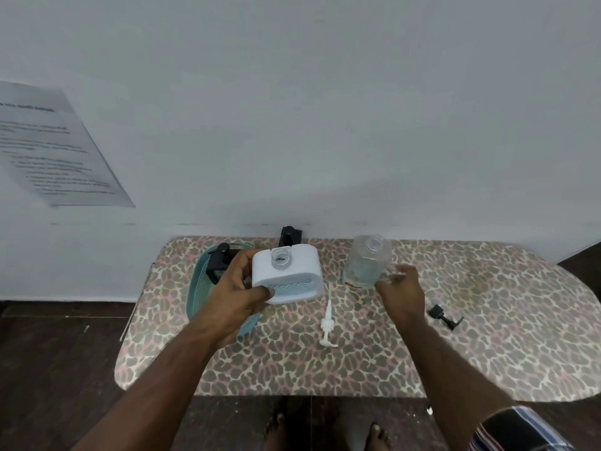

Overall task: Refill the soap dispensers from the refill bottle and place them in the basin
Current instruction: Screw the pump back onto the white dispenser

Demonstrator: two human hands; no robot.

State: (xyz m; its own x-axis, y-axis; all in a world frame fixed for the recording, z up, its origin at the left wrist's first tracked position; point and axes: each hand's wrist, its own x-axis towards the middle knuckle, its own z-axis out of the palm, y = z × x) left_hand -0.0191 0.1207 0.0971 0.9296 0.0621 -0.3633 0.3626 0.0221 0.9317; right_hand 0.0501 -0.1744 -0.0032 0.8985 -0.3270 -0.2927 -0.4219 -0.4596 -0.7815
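Bare feet (325,434) at the bottom edge, then both forearms reaching over the leopard-print table (471,336). Left hand (237,288) grips the white refill bottle (287,276) by its side, cap off, neck open and facing up, held over the near edge of the teal basin (195,288). Right hand (401,288) is blurred beside the clear dispenser (367,262); fingers loosely spread, looks like nothing held, but can't tell if it touches the glass. Dispenser stands upright, open-necked, a little liquid at the bottom. White pump (327,320) lies flat between the hands, black pump (444,315) to the right.

Step, as I read it: pour into the clear dispenser. Steady the dispenser with the right hand first, bring the refill neck right over its mouth, tilt slowly; the mouth is narrow.

Unclear: a black-topped dispenser (221,258) in the basin is mostly hidden by the left hand; another black object (289,234) behind the refill bottle, can't identify. Fill levels unreadable.
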